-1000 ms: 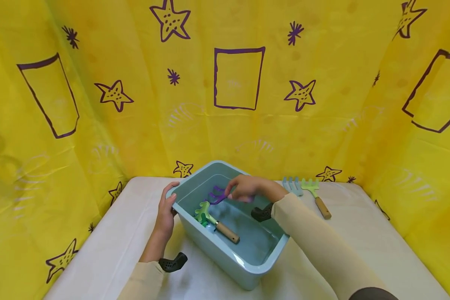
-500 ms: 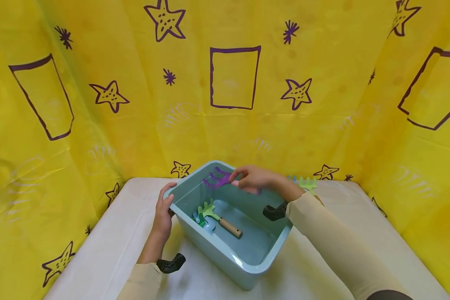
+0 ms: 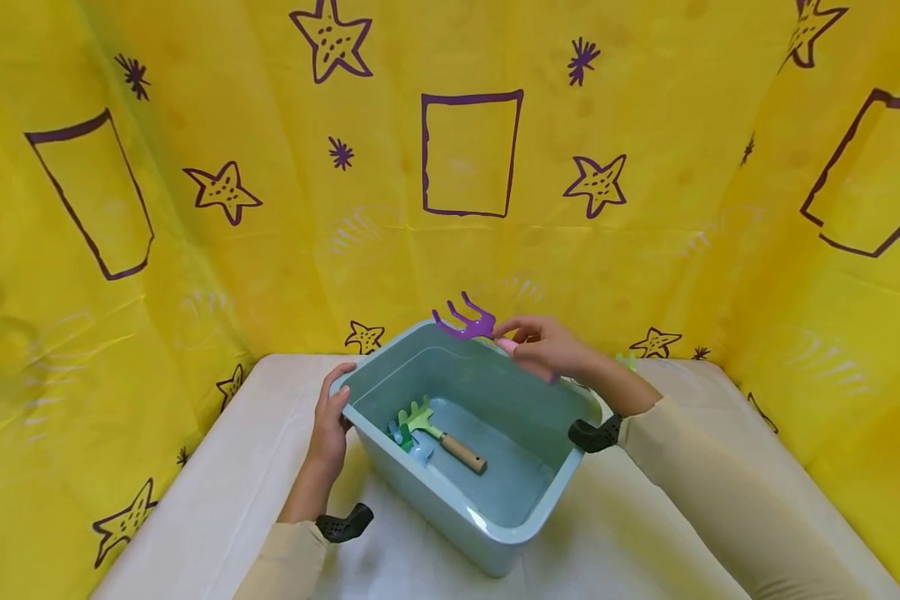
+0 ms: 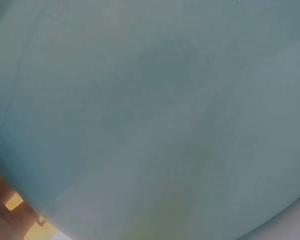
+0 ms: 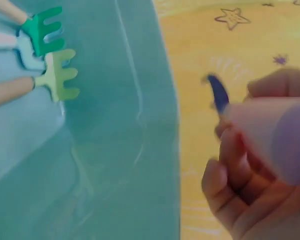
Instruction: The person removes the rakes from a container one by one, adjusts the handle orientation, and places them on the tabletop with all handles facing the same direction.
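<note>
My left hand (image 3: 328, 427) grips the left corner rim of a pale blue plastic bin (image 3: 429, 505), whose wall fills most of the left wrist view. Above the bin's far edge, my right hand (image 3: 558, 346) holds a small purple hand rake (image 3: 472, 326) by its pink handle, tines pointing left. Inside the bin lies a light green hand rake (image 3: 461, 454) with a wooden handle. Beside it are a dark green rake (image 5: 39, 36) and a light blue tool (image 5: 29, 52), partly overlapped by the green rakes.
The bin stands on a white-covered table (image 3: 690, 450). Tips of another light green rake (image 3: 627, 361) show behind my right forearm, the rest hidden. A yellow curtain (image 3: 285, 267) with purple starfish drawings encloses the back and sides.
My right hand has lifted the purple rake out of the bin, up and to the right. My left hand stays on the rim. Tools outside the bin have become mostly hidden by the right arm.
</note>
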`<state>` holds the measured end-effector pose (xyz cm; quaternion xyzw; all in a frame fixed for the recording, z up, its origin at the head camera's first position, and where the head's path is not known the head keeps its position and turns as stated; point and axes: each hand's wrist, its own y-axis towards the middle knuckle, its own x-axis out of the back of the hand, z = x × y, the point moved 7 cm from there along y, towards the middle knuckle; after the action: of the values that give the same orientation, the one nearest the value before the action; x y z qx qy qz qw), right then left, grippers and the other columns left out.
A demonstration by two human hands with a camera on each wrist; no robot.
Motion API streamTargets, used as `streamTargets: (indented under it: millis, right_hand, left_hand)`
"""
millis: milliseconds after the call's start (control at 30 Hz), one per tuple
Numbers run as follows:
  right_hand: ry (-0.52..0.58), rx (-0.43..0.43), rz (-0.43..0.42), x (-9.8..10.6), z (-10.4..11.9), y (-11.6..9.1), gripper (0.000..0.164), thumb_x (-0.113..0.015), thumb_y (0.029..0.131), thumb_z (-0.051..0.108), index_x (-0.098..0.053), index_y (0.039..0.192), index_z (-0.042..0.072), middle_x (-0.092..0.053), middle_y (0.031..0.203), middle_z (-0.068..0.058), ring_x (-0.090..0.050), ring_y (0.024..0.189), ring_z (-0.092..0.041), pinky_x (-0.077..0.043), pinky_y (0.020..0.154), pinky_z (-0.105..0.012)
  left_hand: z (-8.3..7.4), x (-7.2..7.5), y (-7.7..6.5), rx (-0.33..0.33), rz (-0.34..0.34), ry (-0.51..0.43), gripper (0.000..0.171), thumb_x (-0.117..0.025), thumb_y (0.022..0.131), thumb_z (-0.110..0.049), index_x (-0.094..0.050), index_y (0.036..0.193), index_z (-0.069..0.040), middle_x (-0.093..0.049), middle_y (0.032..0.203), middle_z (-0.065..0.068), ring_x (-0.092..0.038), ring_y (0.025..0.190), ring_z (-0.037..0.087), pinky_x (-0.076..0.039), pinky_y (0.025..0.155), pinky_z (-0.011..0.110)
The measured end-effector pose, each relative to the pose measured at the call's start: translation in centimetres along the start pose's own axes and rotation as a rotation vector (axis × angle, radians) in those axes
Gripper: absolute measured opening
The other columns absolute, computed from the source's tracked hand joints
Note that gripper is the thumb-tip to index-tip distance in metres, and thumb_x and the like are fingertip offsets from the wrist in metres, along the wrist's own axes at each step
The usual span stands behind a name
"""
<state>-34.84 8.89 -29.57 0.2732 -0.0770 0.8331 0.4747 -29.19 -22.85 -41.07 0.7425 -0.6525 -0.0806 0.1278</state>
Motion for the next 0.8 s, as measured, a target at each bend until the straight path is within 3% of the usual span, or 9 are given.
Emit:
streamTargets:
  millis: [267,500,667,800]
  right_hand:
    - [0.008,-0.052,-0.164,3.0,-1.7,-2.2,0.033,-0.064,0.091,0.011,-0.063,0.123,0.007,-0.059,0.097,-0.018,-0.055,0.081,-0.029,-0.050,0.063,-0.031]
    - [-0.027,-0.092,-0.233,4.7,-3.3,-4.4,0.034,-0.064,0.091,0.011,-0.062,0.125,0.008,-0.059,0.101,-0.017,-0.055,0.088,-0.031,-0.051,0.070,-0.035]
    - [-0.036,-0.125,-0.271,5.7,-4.4,-6.0,0.037,-0.063,0.093,0.015,-0.059,0.129,0.009,-0.057,0.105,-0.019,-0.054,0.087,-0.032,-0.052,0.062,-0.036]
    - [-0.053,-0.137,-0.302,6.3,-5.4,-7.2,0.037,-0.063,0.094,0.015,-0.058,0.130,0.008,-0.056,0.106,-0.020,-0.053,0.087,-0.032,-0.052,0.062,-0.035]
  left_hand:
    - [0.0,0.0,0.0,0.005,-0.006,-0.001,0.049,-0.031,0.101,-0.039,-0.034,0.145,-0.019,-0.041,0.142,0.006,-0.043,0.123,0.031,-0.030,0.102,0.058]
    - [0.2,0.0,-0.2,-0.004,-0.019,-0.020,0.047,-0.032,0.100,-0.037,-0.036,0.143,-0.017,-0.044,0.140,0.008,-0.045,0.120,0.032,-0.033,0.097,0.053]
    - [0.1,-0.1,0.0,-0.020,-0.013,-0.036,0.049,-0.031,0.100,-0.037,-0.035,0.144,-0.014,-0.043,0.139,0.009,-0.045,0.118,0.032,-0.034,0.094,0.052]
    - [0.1,-0.1,0.1,-0.016,-0.015,-0.030,0.048,-0.031,0.101,-0.039,-0.036,0.143,-0.018,-0.043,0.139,0.008,-0.045,0.118,0.031,-0.034,0.095,0.052]
